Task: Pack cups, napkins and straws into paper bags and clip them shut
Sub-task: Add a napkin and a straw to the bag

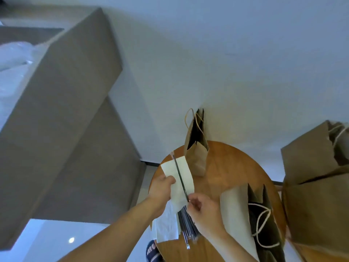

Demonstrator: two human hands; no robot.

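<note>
One wide-angle head-worn camera looks forward and down, close over the round table point(236, 167).

No text, label, brand or number legible. White marks on the dark blue slipper point(153, 251) at near edge: too blurred to read.

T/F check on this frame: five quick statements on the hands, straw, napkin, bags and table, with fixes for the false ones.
1. The left hand holds a napkin. True.
2. The right hand is empty. False: it pinches a straw that lies across the napkin.
3. The far paper bag stands upright, top open. True.
4. The table is square and white. False: it is round and wooden.
5. The spare straws lie on the table below the right hand. True.
</note>
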